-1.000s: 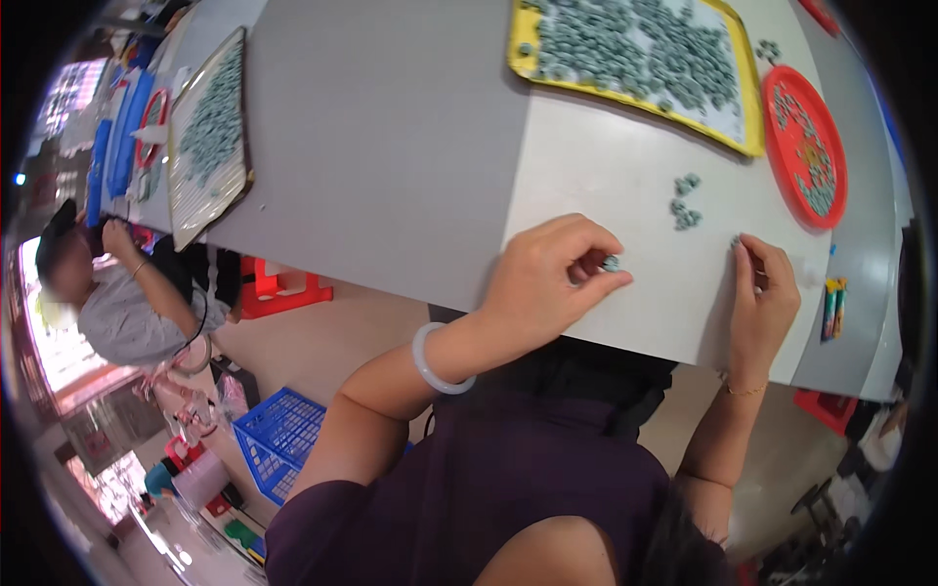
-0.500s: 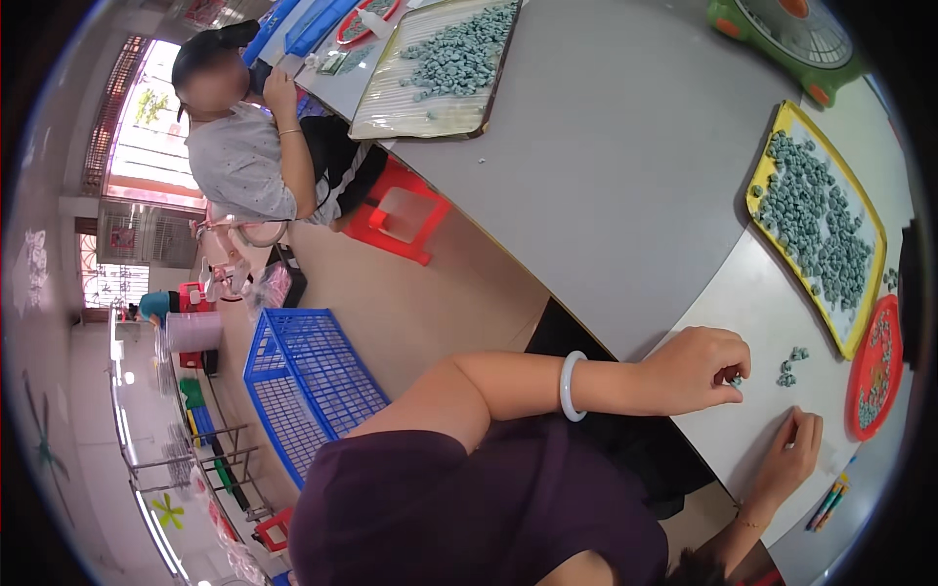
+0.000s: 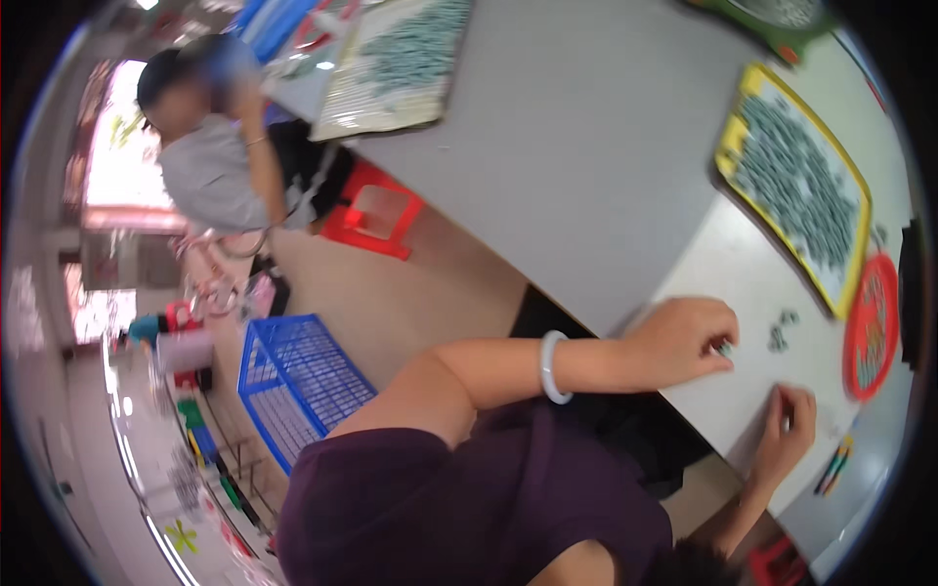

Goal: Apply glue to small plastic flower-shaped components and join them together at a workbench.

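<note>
My left hand (image 3: 681,342), with a pale bangle (image 3: 553,367) on its wrist, is over the white tabletop. Its thumb and fingers pinch a small grey-green piece (image 3: 723,349), mostly hidden. Lower in the picture, my right hand (image 3: 788,430) rests on the table with curled fingers; I cannot make out what they hold, if anything. A few small grey-green pieces (image 3: 779,334) lie loose between the hands. Beyond them is a yellow-rimmed tray (image 3: 725,161) full of similar pieces, and beside it a red round tray (image 3: 853,371) holds more.
Coloured pens (image 3: 833,467) lie past my right hand. A green fan (image 3: 782,44) stands at the far edge. Another tray (image 3: 337,115) of pieces is at upper left, near a seated person (image 3: 220,176) on a red stool (image 3: 376,217). A blue crate (image 3: 303,381) is on the floor.
The whole view has shifted, so table things appear further up and left, blurred by motion. My left hand keeps its pinch, and my right hand stays curled near the loose pieces.
</note>
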Action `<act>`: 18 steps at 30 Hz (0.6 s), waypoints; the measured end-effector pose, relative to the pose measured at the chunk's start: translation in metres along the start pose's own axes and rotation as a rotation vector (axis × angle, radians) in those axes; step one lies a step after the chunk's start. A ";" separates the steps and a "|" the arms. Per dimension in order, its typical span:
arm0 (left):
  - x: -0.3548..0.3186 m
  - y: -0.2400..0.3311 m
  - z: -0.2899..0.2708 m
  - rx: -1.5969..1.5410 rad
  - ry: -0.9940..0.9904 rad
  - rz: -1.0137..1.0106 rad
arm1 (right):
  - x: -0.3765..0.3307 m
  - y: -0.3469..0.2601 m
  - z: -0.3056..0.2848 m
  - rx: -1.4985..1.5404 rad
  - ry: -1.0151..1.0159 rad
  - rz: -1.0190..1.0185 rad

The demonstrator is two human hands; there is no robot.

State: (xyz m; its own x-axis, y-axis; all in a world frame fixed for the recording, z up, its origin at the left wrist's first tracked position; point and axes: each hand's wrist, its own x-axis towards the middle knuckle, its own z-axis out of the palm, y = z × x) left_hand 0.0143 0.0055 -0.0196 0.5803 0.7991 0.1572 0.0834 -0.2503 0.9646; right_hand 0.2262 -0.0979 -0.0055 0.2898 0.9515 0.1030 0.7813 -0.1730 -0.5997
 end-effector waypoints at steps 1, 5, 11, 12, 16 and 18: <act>0.001 0.001 0.000 0.013 0.009 -0.022 | 0.004 -0.001 -0.003 0.047 -0.031 0.057; -0.002 0.004 -0.005 0.038 0.039 -0.100 | 0.025 -0.007 -0.005 0.151 -0.132 0.105; 0.005 0.001 0.005 0.053 0.060 -0.097 | 0.023 -0.001 -0.013 0.228 -0.154 0.180; 0.006 0.001 0.007 0.046 0.047 -0.097 | 0.021 0.001 -0.014 0.258 -0.140 0.207; 0.005 -0.001 0.007 0.041 0.039 -0.095 | 0.020 0.004 -0.011 0.244 -0.109 0.195; 0.004 -0.001 0.007 0.039 0.043 -0.090 | 0.022 0.001 -0.011 0.198 -0.122 0.141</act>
State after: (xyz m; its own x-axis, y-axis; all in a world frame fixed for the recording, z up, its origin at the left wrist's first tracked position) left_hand 0.0223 0.0054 -0.0219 0.5338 0.8418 0.0803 0.1654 -0.1971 0.9663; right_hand 0.2390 -0.0800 0.0046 0.3100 0.9472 -0.0816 0.6113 -0.2643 -0.7460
